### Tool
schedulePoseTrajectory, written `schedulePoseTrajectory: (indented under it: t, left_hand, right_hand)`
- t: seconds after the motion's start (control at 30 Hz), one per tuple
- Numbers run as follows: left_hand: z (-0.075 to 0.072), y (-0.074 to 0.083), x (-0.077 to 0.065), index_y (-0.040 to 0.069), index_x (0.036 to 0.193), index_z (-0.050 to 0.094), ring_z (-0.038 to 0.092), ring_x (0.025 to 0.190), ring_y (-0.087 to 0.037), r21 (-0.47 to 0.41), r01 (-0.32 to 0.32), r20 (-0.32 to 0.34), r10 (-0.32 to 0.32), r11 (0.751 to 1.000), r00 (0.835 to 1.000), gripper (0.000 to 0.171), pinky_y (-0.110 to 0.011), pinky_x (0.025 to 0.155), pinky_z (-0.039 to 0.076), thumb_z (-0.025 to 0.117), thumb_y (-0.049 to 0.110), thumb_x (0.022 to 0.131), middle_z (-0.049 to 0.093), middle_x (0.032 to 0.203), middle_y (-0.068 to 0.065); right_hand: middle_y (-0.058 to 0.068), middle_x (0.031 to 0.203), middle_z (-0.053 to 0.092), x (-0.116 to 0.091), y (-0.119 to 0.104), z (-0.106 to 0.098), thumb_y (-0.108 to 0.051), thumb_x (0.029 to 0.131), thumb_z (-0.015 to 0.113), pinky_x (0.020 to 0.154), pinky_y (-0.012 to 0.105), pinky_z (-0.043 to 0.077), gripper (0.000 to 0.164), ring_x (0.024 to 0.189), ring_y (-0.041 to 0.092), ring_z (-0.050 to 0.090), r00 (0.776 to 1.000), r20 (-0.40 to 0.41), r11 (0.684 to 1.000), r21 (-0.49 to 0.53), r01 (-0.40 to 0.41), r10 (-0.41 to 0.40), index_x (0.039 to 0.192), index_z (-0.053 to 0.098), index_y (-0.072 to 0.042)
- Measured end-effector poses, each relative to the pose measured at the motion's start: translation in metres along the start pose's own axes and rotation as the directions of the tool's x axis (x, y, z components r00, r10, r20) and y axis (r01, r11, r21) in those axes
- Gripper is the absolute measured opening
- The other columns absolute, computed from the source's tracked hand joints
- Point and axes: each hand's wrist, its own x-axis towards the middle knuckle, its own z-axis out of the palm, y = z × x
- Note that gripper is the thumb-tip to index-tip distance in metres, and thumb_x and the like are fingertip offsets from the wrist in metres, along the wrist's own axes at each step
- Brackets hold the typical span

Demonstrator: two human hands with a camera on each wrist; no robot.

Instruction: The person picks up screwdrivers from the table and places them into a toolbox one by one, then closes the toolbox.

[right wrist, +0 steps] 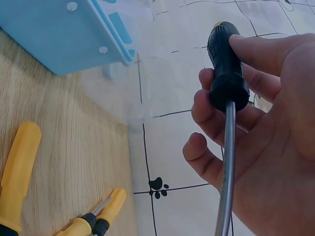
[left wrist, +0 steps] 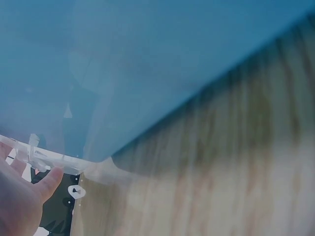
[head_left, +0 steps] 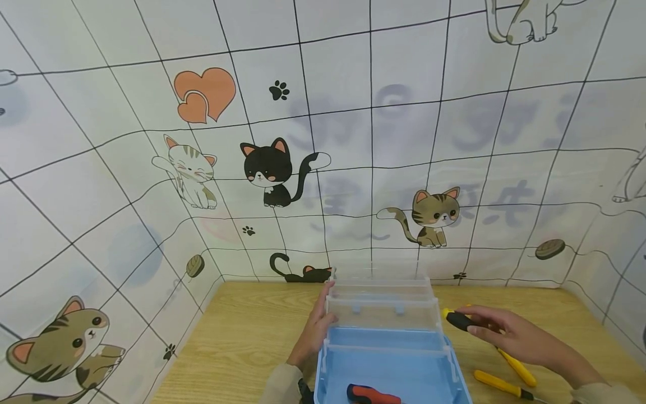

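Note:
A blue plastic storage box [head_left: 388, 370] stands with its clear lid [head_left: 383, 311] raised at the back. My left hand [head_left: 314, 331] holds the lid's left edge, and the left wrist view shows the hand [left wrist: 24, 196] against the clear rim. In my right hand [head_left: 515, 332] is a screwdriver [head_left: 458, 320] with a black and yellow handle, held beside the box's right side. The right wrist view shows the fingers and thumb around its handle [right wrist: 227, 69], with the metal shaft pointing back toward the wrist. Inside the box lies a red and black handle [head_left: 373, 394].
Yellow-handled tools lie on the wooden table [head_left: 242, 336] right of the box, among them a yellow and black screwdriver [head_left: 499, 384] and another yellow handle [head_left: 518, 367]. A white cloth [head_left: 343, 140] printed with cats hangs behind and at both sides.

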Motion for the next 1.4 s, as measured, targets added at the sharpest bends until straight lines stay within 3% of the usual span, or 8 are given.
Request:
schedulePoseTrajectory:
  t: [0.3,0.43,0.57,0.9,1.07,1.17,1.4]
  left_hand:
    - [0.000,0.002,0.000,0.036,0.157,0.018,0.033,0.138,-0.032,-0.009,0.000,0.004,0.000,1.000,1.000,0.079,-0.067,0.108,0.027,0.040,-0.002,0.091,0.025,0.158,0.000]
    - [0.000,0.001,0.000,0.033,0.157,0.017,0.032,0.139,-0.032,-0.008,0.001,0.007,-0.001,1.000,1.000,0.078,-0.068,0.109,0.025,0.040,-0.002,0.091,0.023,0.159,0.001]
    - [0.001,0.000,0.001,0.031,0.158,0.017,0.031,0.139,-0.033,0.000,-0.001,0.007,0.001,1.000,1.000,0.079,-0.069,0.109,0.025,0.040,-0.002,0.090,0.023,0.159,0.000]
    - [0.001,0.001,0.000,0.036,0.156,0.017,0.036,0.134,-0.034,-0.022,0.009,0.011,-0.009,1.000,1.000,0.079,-0.067,0.105,0.032,0.039,-0.001,0.091,0.028,0.155,-0.003]
    - [0.001,0.001,0.001,0.031,0.158,0.016,0.037,0.133,-0.034,-0.025,0.015,0.016,-0.014,1.000,1.000,0.079,-0.065,0.106,0.032,0.039,-0.004,0.090,0.028,0.155,-0.005]
    - [0.000,0.006,0.000,0.026,0.158,0.016,0.036,0.133,-0.037,-0.042,0.017,0.024,-0.016,0.999,1.000,0.079,-0.065,0.106,0.032,0.039,-0.006,0.090,0.027,0.155,-0.008]
    - [-0.003,0.036,-0.007,0.018,0.158,0.017,0.036,0.133,-0.039,-0.042,0.018,0.047,-0.016,0.999,0.999,0.074,-0.067,0.106,0.031,0.040,-0.004,0.091,0.027,0.155,-0.011]
  right_hand:
    - [0.013,0.119,0.064,0.003,-0.008,0.002,-0.013,0.104,0.046,0.071,0.026,0.051,0.040,0.093,0.010,0.062,0.999,0.027,0.997,0.068,0.036,-0.038,0.141,0.048,0.002]
    - [0.010,0.120,0.066,0.007,-0.012,0.006,-0.012,0.104,0.047,0.073,0.026,0.053,0.038,0.095,0.009,0.063,0.997,0.029,0.996,0.063,0.064,-0.066,0.140,0.050,-0.002]
    - [0.016,0.120,0.065,0.011,-0.017,0.009,-0.008,0.103,0.047,0.074,0.026,0.054,0.037,0.096,0.008,0.063,0.992,0.035,0.992,0.043,0.117,-0.119,0.139,0.051,-0.001]
    - [0.009,0.105,0.070,0.023,-0.028,0.018,-0.006,0.102,0.049,0.061,0.026,0.046,0.035,0.080,0.009,0.058,0.977,0.055,0.978,0.012,0.208,-0.208,0.137,0.052,-0.004]
    - [0.008,0.100,0.068,0.028,-0.033,0.023,-0.007,0.102,0.050,0.063,0.025,0.047,0.036,0.078,0.009,0.058,0.970,0.060,0.972,-0.002,0.235,-0.234,0.137,0.052,-0.001]
    - [0.008,0.101,0.067,0.030,-0.037,0.026,-0.010,0.102,0.050,0.064,0.025,0.047,0.036,0.079,0.012,0.058,0.977,0.066,0.979,0.000,0.205,-0.205,0.137,0.052,-0.001]
    - [0.013,0.107,0.066,0.040,-0.044,0.032,-0.009,0.102,0.050,0.065,0.025,0.049,0.036,0.080,0.018,0.059,0.976,0.109,0.982,0.050,0.182,-0.187,0.137,0.052,0.000]
